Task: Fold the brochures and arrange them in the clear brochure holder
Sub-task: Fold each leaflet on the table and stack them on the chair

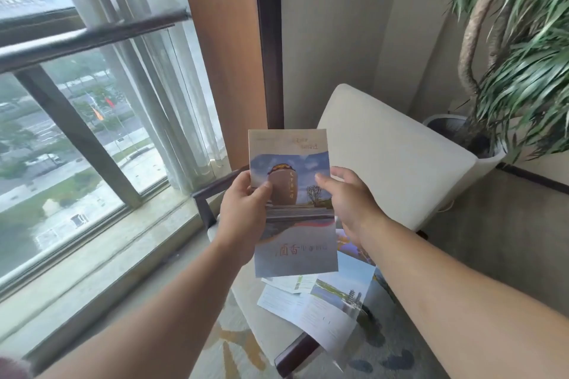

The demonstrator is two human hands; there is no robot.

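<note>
Fingers point(246, 180) of the left hand point(243, 212) are curled round the left edge of a folded brochure point(292, 163), the thumb pressed on its cover. The right edge is pinched by the right hand point(348, 197), thumb in front, the other fingers hidden behind. The brochure is held upright in the air, above a pale desk point(264, 317) with a dark edge. One brochure is held; at least three loose brochures point(314, 311) are spread on the desk below. Something clear point(374, 292), possibly the holder, is seen blurred at their right. One cream armchair point(394, 157) is set behind, one potted plant point(523, 55) to the right, and a large window point(77, 132) with sheer curtains point(160, 86) to the left. Patterned carpet point(234, 348) is seen underneath.
</note>
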